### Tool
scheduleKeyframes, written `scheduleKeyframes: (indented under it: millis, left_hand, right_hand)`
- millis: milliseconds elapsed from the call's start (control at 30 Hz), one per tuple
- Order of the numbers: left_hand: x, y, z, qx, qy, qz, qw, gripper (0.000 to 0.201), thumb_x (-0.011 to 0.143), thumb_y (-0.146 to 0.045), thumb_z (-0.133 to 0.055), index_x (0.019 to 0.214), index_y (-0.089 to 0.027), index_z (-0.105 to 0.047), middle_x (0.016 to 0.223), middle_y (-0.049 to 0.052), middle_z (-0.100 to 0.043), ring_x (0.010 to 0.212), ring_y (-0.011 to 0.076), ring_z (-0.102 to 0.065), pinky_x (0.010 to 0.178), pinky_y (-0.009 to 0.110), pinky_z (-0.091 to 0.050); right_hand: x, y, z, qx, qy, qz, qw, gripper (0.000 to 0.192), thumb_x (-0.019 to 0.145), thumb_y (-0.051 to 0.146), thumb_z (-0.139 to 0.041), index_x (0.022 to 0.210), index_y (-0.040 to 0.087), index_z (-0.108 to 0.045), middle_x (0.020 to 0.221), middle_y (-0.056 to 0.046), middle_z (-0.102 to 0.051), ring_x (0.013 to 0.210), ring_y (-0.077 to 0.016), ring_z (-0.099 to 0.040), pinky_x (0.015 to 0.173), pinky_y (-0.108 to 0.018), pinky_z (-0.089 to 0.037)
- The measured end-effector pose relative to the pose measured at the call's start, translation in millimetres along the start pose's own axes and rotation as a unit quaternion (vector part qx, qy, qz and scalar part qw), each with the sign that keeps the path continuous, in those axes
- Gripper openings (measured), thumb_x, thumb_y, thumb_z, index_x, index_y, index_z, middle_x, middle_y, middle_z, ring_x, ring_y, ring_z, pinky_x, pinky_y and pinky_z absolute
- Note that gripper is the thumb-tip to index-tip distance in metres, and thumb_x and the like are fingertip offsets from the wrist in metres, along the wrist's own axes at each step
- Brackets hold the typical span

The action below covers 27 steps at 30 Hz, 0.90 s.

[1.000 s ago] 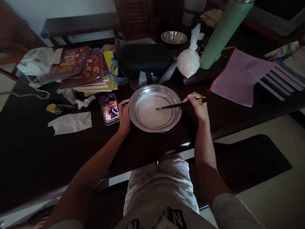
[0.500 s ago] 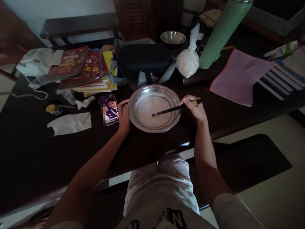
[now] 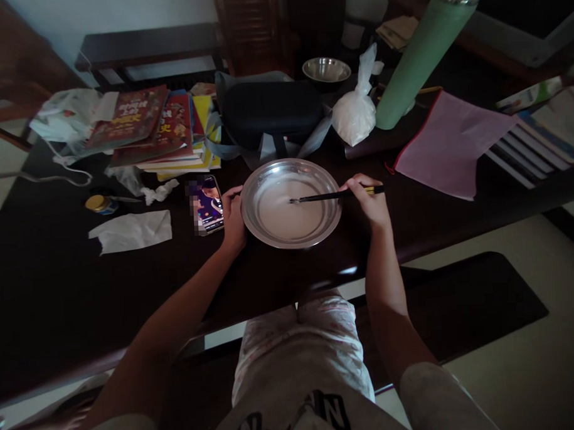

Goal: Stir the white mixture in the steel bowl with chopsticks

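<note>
A round metal dish with a pale white liquid in it sits on the dark wooden table in front of me. My left hand grips the dish's left rim. My right hand is closed around dark chopsticks, whose tips dip into the liquid near the dish's middle. A phone with a lit screen lies just left of my left hand.
Behind the dish lie a black case, a white plastic bag, a small metal bowl and a green flask. Stacked books and tissues occupy the left, a pink folder the right.
The chopstick tips have swung within the dish, from the lower middle half a second ago up toward the centre now. My left hand has stayed on the rim.
</note>
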<state>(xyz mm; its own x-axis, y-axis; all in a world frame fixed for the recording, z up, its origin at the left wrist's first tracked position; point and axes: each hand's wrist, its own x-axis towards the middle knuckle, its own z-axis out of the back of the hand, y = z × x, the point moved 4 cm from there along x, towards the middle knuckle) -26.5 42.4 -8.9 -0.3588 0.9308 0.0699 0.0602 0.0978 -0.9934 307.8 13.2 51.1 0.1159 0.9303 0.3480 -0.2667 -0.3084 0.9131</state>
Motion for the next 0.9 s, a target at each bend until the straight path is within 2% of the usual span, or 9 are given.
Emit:
scheduleKeyframes:
  millis: [100,233,267,367,433,533,600,767,900]
  left_hand:
    - [0.3,0.4,0.1,-0.001,0.003,0.005,1.000,0.012,0.093,-0.038,-0.064,0.100,-0.028,-0.069,0.113,0.005,-0.070,0.108,0.0231,-0.062,0.100,0.036,-0.051]
    - [0.8,0.0,0.0,-0.003,0.007,0.000,1.000,0.017,0.092,-0.043,-0.065,0.100,-0.029,-0.068,0.113,0.004,-0.069,0.109,0.0232,-0.061,0.102,0.036,-0.050]
    - [0.8,-0.3,-0.1,-0.003,0.008,-0.001,1.000,0.017,0.092,-0.043,-0.066,0.100,-0.028,-0.068,0.112,0.004,-0.068,0.109,0.0229,-0.061,0.102,0.035,-0.050]
    - [0.5,-1.2,-0.7,-0.006,0.009,0.001,1.000,0.013,0.094,-0.039,-0.066,0.101,-0.028,-0.068,0.110,0.004,-0.068,0.106,0.0222,-0.063,0.099,0.035,-0.052]
    - [0.3,-1.5,-0.9,-0.007,0.008,0.007,1.000,0.010,0.095,-0.034,-0.064,0.101,-0.027,-0.068,0.109,0.004,-0.069,0.105,0.0222,-0.064,0.098,0.035,-0.052]
    - [0.3,-1.3,-0.7,-0.010,0.001,0.010,1.000,0.010,0.096,-0.028,-0.060,0.100,-0.028,-0.070,0.111,0.004,-0.070,0.107,0.0216,-0.064,0.099,0.034,-0.052]
    - [0.4,-1.0,-0.7,-0.012,0.000,0.008,1.000,0.012,0.096,-0.027,-0.059,0.100,-0.027,-0.070,0.112,0.004,-0.070,0.107,0.0212,-0.064,0.100,0.034,-0.052]
    - [-0.1,-2.0,-1.8,-0.010,0.004,0.003,1.000,0.011,0.095,-0.026,-0.059,0.099,-0.028,-0.069,0.111,0.003,-0.071,0.107,0.0208,-0.064,0.101,0.035,-0.052]
    - [-1.1,-3.0,-1.3,-0.008,0.000,0.012,1.000,0.012,0.097,-0.025,-0.058,0.099,-0.028,-0.070,0.110,0.003,-0.070,0.105,0.0205,-0.064,0.099,0.034,-0.052]
  right_hand:
    - [-0.9,-1.9,3.1,0.016,-0.026,-0.011,0.999,0.051,0.088,0.075,-0.068,0.069,0.027,-0.072,0.066,0.001,-0.072,0.068,-0.0189,-0.071,0.071,-0.036,-0.058]
    - [-0.4,-0.9,-4.7,0.001,0.048,0.001,0.999,0.052,0.085,0.076,-0.070,0.067,0.027,-0.073,0.070,0.000,-0.075,0.073,-0.0196,-0.072,0.073,-0.036,-0.058]
    - [-0.2,-0.6,-4.8,-0.004,0.045,0.005,0.999,0.052,0.085,0.076,-0.070,0.067,0.027,-0.073,0.071,0.000,-0.075,0.074,-0.0196,-0.072,0.074,-0.036,-0.058]
    - [-0.3,-1.1,1.2,-0.002,-0.016,0.003,1.000,0.052,0.087,0.075,-0.068,0.068,0.027,-0.072,0.069,0.000,-0.074,0.071,-0.0194,-0.072,0.075,-0.037,-0.058]
    - [-0.9,-2.0,3.2,0.007,-0.027,-0.007,1.000,0.053,0.088,0.075,-0.067,0.067,0.027,-0.072,0.066,0.000,-0.072,0.069,-0.0196,-0.072,0.074,-0.037,-0.059]
    - [-0.9,-1.7,-1.5,0.007,0.031,-0.006,0.999,0.052,0.087,0.075,-0.069,0.066,0.027,-0.073,0.069,0.000,-0.075,0.071,-0.0195,-0.072,0.074,-0.037,-0.059]
    - [-0.6,-0.8,-3.1,0.001,0.044,0.004,0.999,0.050,0.086,0.073,-0.071,0.067,0.027,-0.074,0.072,0.000,-0.076,0.073,-0.0192,-0.072,0.073,-0.036,-0.058]
    - [-1.1,-1.7,3.4,0.017,-0.025,0.001,1.000,0.048,0.090,0.069,-0.070,0.068,0.027,-0.073,0.067,0.001,-0.073,0.068,-0.0182,-0.071,0.073,-0.035,-0.058]
    - [-0.4,-1.6,-3.6,0.008,0.042,0.007,0.999,0.047,0.089,0.070,-0.071,0.069,0.027,-0.076,0.072,0.000,-0.076,0.072,-0.0188,-0.072,0.073,-0.035,-0.057]
